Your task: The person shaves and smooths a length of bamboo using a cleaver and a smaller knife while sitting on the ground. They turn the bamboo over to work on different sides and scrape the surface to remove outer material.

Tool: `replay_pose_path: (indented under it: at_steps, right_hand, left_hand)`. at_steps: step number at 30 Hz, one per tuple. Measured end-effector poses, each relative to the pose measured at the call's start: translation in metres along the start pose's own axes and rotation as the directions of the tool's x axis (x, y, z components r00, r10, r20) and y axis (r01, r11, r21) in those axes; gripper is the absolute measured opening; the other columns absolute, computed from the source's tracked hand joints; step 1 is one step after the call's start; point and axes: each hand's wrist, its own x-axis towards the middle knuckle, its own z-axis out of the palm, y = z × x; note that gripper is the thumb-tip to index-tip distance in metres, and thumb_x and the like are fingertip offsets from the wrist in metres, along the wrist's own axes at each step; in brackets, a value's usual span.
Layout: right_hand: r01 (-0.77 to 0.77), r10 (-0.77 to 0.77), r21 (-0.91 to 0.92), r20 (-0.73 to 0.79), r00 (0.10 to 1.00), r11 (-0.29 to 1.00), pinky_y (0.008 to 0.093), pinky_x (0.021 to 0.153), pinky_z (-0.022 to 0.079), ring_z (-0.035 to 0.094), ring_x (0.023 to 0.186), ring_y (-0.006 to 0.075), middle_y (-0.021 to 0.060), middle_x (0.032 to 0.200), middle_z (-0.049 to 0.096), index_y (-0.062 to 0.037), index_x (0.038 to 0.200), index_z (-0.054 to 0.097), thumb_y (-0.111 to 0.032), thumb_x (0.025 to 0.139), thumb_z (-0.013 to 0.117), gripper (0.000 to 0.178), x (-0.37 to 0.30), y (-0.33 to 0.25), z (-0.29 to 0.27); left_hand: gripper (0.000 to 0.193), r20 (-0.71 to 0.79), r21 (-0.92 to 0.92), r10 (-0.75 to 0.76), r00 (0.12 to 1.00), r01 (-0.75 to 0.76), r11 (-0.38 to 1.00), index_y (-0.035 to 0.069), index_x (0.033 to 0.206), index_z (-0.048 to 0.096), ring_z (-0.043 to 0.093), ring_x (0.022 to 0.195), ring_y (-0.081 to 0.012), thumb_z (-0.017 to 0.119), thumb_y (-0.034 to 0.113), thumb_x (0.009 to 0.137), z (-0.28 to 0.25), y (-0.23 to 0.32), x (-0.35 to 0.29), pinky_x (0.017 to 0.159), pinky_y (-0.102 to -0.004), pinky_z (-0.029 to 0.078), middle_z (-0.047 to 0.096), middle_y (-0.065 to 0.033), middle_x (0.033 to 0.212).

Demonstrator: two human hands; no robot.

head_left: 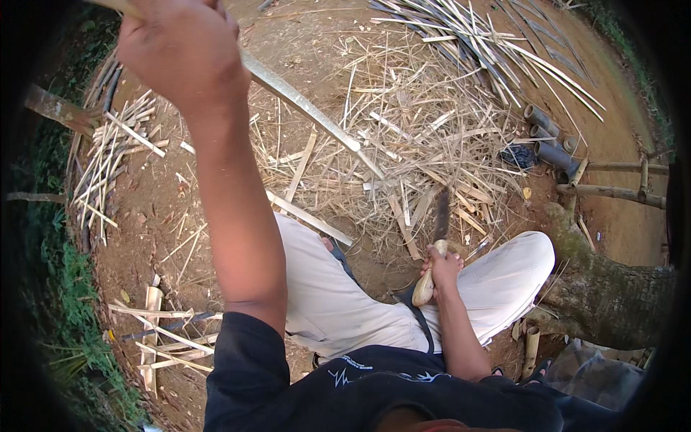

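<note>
The person sits on bare earth with both knees up, and the left hand (180, 50), raised toward eleven o'clock, is clenched around the near end of a long bamboo strip (309, 115) that slants down toward the middle of the ground and ends among the litter of shavings (410, 137). The right hand (443, 268), low at about four o'clock and just beside the right knee (518, 259), grips the pale wooden handle of a dark-bladed knife (440, 216) whose blade points up toward twelve. The main risk looks to be the blade: it rests close to the trouser leg, so a slip on a knot or tough fibre could carry it toward the thigh, or along the strip toward the left forearm. The strip is long and thin and seems likely to whip or splinter in that clenched grip. Loose cut slats (115, 151) at nine o'clock and split lengths (489, 50) at one o'clock lie well apart from both hands.
</note>
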Motion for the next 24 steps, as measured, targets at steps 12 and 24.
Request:
replay_pose_path:
  at_steps: [12,24]
  right_hand:
    - [0.653,-0.689,0.221,0.225,0.688,0.724,0.0238,0.068,0.050,0.061,0.078,0.0089,0.0066,0.092,0.065,0.0009,0.118,0.053,-0.010,0.095,0.059,0.027,-0.087,-0.099,0.042]
    - [0.832,-0.802,0.037,0.294,0.520,0.553,0.0239,0.057,0.044,0.054,0.062,0.0057,0.0028,0.078,0.060,0.0005,0.115,0.053,-0.014,0.095,0.062,0.027,-0.096,-0.147,0.088]
  left_hand:
    - [0.051,-0.174,-0.076,-0.097,0.980,0.085,0.993,0.018,0.060,0.035,0.026,0.039,-0.0027,0.049,0.045,0.101,0.060,0.008,-0.031,0.035,-0.0225,0.019,0.027,0.0086,0.050]
    - [0.054,-0.140,0.118,0.080,0.987,-0.064,0.991,0.014,0.058,0.036,0.025,0.042,-0.0033,0.045,0.041,0.104,0.056,-0.009,-0.030,0.040,-0.0279,0.016,0.027,0.0073,0.049]
